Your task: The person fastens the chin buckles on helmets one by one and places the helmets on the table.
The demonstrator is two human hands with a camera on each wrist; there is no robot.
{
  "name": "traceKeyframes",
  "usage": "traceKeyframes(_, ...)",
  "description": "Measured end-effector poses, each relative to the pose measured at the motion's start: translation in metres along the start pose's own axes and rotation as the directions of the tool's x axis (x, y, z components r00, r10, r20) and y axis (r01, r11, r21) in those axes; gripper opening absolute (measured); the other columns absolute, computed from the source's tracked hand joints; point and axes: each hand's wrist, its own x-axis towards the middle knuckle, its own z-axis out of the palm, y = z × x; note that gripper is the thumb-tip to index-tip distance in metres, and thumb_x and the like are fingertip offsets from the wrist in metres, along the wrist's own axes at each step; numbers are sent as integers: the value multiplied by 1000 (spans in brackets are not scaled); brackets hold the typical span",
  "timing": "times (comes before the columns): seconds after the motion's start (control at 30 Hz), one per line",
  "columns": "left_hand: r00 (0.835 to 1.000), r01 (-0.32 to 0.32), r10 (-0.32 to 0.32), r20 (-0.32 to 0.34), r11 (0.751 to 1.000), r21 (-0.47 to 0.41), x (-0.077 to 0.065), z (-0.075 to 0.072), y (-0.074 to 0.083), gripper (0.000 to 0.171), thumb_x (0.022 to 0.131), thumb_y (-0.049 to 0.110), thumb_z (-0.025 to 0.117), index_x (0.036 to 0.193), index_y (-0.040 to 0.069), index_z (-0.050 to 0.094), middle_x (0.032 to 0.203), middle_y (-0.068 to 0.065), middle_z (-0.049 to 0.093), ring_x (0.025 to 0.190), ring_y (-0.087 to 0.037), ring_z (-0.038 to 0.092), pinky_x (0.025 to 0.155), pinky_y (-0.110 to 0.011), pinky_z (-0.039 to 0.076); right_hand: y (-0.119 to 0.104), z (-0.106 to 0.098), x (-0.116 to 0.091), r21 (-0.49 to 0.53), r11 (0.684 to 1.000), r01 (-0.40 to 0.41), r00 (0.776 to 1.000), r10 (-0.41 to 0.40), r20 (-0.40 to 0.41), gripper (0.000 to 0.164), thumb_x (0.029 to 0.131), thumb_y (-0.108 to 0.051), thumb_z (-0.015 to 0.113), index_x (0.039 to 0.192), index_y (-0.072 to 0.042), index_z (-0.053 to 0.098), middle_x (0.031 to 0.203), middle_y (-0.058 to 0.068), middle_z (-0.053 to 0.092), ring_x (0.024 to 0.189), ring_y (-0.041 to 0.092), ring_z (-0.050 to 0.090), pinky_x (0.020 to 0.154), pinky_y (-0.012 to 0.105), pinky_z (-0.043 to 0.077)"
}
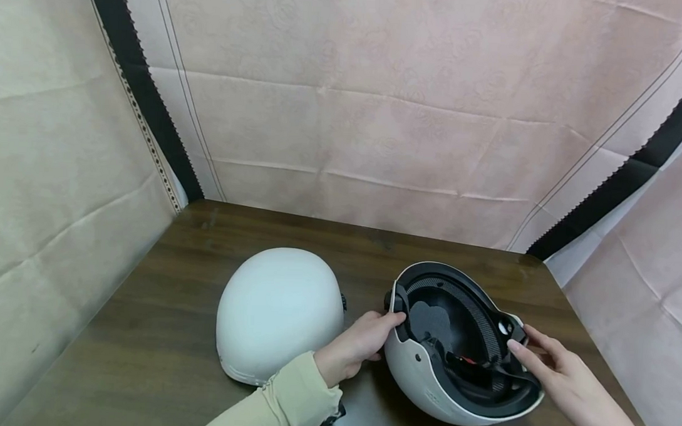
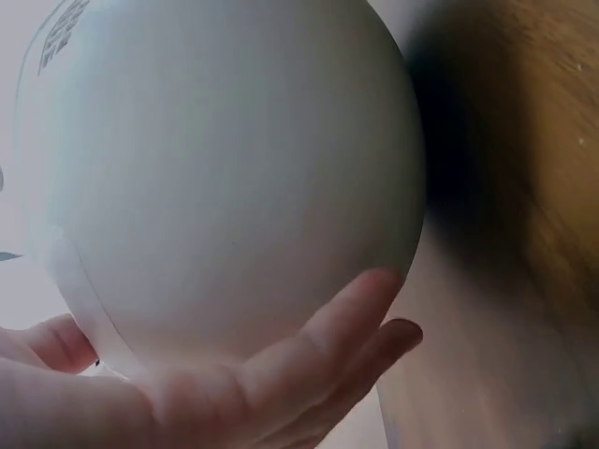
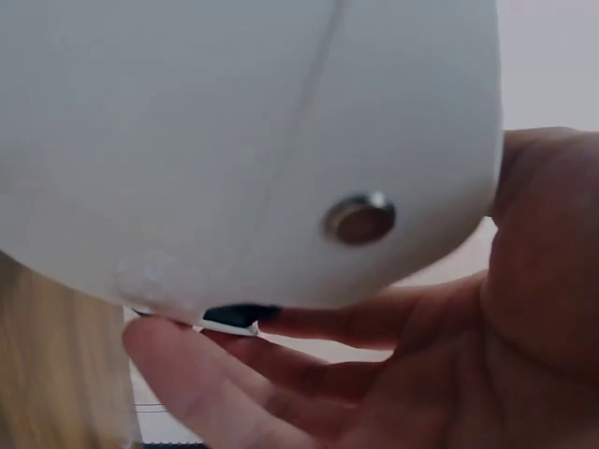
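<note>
An open-face white helmet [image 1: 425,391] is turned over in the head view, its black lining [image 1: 435,326] and straps facing up. On its left rim my left hand [image 1: 356,345] holds on, thumb at the inner edge and fingers along the outside. Opposite, my right hand [image 1: 567,371] pinches the right rim near a black strap fitting. The left wrist view has the smooth white shell [image 2: 234,187] above my curved fingers [image 2: 328,346]. A round metal rivet [image 3: 363,220] shows on the shell in the right wrist view, with my fingers under its edge.
A second white helmet [image 1: 281,311] sits dome up on the brown wooden table [image 1: 145,331], just left of the held one. Pale cloth walls [image 1: 350,113] with black edging enclose the table. Small black items show at the bottom edge.
</note>
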Motion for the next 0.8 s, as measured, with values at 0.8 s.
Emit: traceKeyframes(0.8, 998, -56, 56, 3, 997, -45, -7, 4, 7, 60, 97, 44, 55, 132, -4, 50, 132, -14, 51, 114, -29, 53, 90, -51, 47, 20, 22, 14, 188, 979, 77, 997, -72, -36, 79, 101, -48, 44, 147, 13, 22, 139, 32, 43, 114, 29, 57, 77, 18, 45)
